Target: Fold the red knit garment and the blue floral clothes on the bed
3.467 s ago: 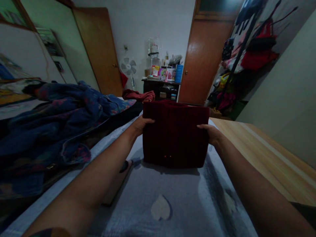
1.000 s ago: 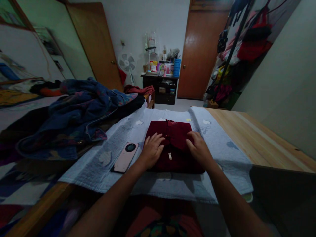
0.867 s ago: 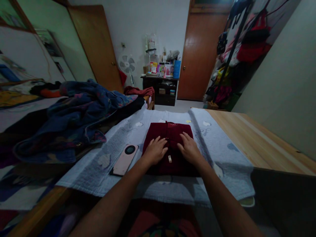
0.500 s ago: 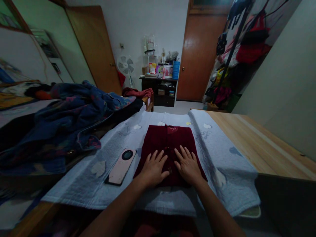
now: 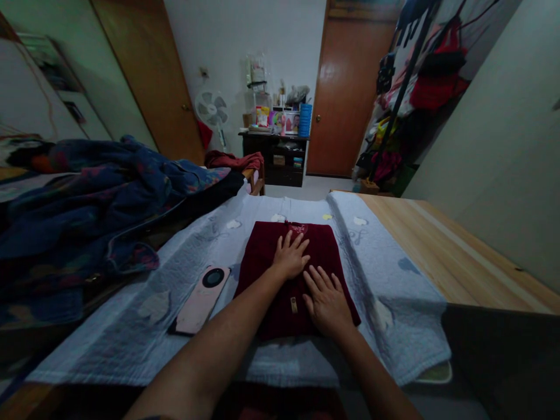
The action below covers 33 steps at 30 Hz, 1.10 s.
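Note:
A dark red folded garment lies flat in front of me, with a small metallic tag near its lower middle and a pale print at its top edge. My left hand rests flat on its upper middle, fingers spread. Lower and to the right, my right hand lies palm down on the same garment, its fingers stretched out. Neither hand grips anything. Left of the garment is a pink phone, back side up, with a round black camera ring.
A light blue patterned cloth covers the surface under the garment. Bare wooden board shows to the right. A heap of dark blue clothes fills the left. Farther off stand a fan and a dark cabinet.
My left hand has moved up and inward on the garment, uncovering the metallic tag. My right hand has stayed in about the same place. The view has turned slightly right.

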{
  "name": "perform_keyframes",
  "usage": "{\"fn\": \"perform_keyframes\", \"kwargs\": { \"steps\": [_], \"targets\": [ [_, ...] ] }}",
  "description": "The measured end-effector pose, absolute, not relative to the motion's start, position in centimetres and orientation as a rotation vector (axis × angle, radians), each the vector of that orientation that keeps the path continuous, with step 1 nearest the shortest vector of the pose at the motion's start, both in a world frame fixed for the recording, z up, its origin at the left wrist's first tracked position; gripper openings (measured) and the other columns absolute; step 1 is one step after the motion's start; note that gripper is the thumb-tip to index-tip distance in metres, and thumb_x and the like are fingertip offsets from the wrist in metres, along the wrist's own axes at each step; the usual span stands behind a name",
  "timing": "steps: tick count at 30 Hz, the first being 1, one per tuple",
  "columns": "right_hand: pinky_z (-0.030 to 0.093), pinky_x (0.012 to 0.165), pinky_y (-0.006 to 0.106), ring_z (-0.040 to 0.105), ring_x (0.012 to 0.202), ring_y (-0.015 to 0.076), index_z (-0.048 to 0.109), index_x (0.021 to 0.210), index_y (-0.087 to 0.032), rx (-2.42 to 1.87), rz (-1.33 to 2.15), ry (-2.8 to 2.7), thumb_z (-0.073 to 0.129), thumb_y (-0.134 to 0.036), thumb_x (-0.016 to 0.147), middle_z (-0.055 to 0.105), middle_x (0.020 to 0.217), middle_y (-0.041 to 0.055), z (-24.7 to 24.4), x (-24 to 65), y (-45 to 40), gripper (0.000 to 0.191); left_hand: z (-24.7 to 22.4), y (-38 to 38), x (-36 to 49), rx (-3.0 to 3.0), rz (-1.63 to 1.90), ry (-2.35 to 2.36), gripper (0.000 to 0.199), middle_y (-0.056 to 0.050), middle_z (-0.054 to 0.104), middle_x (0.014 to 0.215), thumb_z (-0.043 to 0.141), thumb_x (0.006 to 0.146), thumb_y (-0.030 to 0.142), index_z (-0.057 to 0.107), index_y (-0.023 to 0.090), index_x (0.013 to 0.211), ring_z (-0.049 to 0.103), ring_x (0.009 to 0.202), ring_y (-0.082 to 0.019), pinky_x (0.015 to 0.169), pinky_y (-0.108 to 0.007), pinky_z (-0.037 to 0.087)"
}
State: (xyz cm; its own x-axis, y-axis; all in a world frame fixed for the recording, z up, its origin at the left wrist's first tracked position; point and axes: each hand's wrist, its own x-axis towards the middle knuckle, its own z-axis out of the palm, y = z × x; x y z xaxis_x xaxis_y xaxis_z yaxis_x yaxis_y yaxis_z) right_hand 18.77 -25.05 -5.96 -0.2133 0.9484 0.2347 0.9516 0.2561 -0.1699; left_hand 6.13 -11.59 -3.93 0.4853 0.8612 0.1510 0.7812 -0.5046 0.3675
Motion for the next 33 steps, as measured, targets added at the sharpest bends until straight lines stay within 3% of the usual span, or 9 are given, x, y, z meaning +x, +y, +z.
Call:
{"fn": "perform_keyframes", "kwargs": {
  "steps": [7,9,11,13,15,19,25,33],
  "targets": [
    [0.033,0.111,0.040,0.041,0.136,0.0250,0.052,0.137,-0.016,-1.736,0.166,-2.262,0.046,-0.028,0.092,0.045,0.147,0.0097,-4.2,20.5,-27.7,0.047,-5.7,-12.4,6.0,2.606,0.520,1.476,0.060,-0.002,0.027,0.159,0.048,0.089,0.047,0.041,0.028,0.146,0.005,0.147,-0.035,0.117,-0.058,0.005],
    [0.041,0.104,0.036,0.054,0.124,0.0240,0.062,0.124,-0.016,-1.770,0.286,-2.262,0.044,-0.030,0.094,0.058,0.135,0.0121,-2.2,20.8,-27.2,0.038,-5.8,-12.4,6.2,2.638,0.503,1.507,0.060,-0.001,0.027,0.159,0.047,0.089,0.048,0.040,0.029,0.146,0.006,0.148,-0.034,0.117,-0.058,0.007],
    [0.047,0.091,0.033,0.067,0.099,0.0218,0.070,0.101,-0.018,-1.856,0.366,-2.223,0.038,-0.029,0.096,0.072,0.106,0.0109,-0.2,21.0,-25.5,0.034,-5.9,-12.4,6.3,2.660,0.476,1.551,0.061,0.001,0.026,0.159,0.045,0.090,0.050,0.038,0.029,0.146,0.007,0.148,-0.033,0.117,-0.057,0.009],
    [0.048,0.087,0.032,0.068,0.091,0.0207,0.069,0.096,-0.018,-1.838,0.314,-2.158,0.034,-0.026,0.097,0.073,0.094,0.0098,1.0,20.9,-22.6,0.036,-6.1,-12.4,6.4,2.678,0.447,1.589,0.061,0.002,0.025,0.159,0.042,0.091,0.052,0.036,0.029,0.148,0.007,0.148,-0.031,0.118,-0.056,0.011],
    [0.045,0.095,0.031,0.063,0.106,0.0196,0.064,0.113,-0.015,-1.718,0.199,-2.053,0.035,-0.020,0.095,0.069,0.114,0.0112,1.0,20.6,-18.8,0.035,-6.2,-12.5,6.4,2.694,0.418,1.602,0.062,0.002,0.024,0.160,0.038,0.092,0.051,0.034,0.026,0.149,0.006,0.148,-0.030,0.119,-0.055,0.012],
    [0.032,0.111,0.035,0.040,0.136,0.0213,0.049,0.135,-0.005,-1.752,0.010,-1.886,0.034,-0.012,0.091,0.046,0.145,0.0184,-2.0,20.2,-12.2,0.048,-6.2,-12.6,6.3,2.710,0.391,1.616,0.062,-0.001,0.023,0.160,0.035,0.093,0.044,0.031,0.019,0.150,0.006,0.148,-0.028,0.119,-0.052,0.012],
    [0.024,0.114,0.046,0.029,0.142,0.0262,0.041,0.144,-0.013,-1.945,-0.008,-2.000,0.035,-0.025,0.096,0.037,0.153,0.0105,-6.7,20.5,-10.3,0.050,-6.1,-12.7,6.4,2.707,0.361,1.635,0.066,-0.006,0.025,0.159,0.040,0.089,0.038,0.031,0.013,0.150,0.007,0.148,-0.026,0.120,-0.049,0.012],
    [0.019,0.114,0.050,0.021,0.145,0.0255,0.030,0.151,-0.019,-2.065,0.082,-2.055,0.033,-0.035,0.098,0.025,0.158,0.0082,-6.1,20.1,-12.2,0.056,-6.4,-12.6,6.5,2.682,0.385,1.636,0.064,-0.006,0.027,0.158,0.037,0.090,0.039,0.034,0.016,0.149,0.009,0.148,-0.026,0.120,-0.049,0.011]
  ]
}}
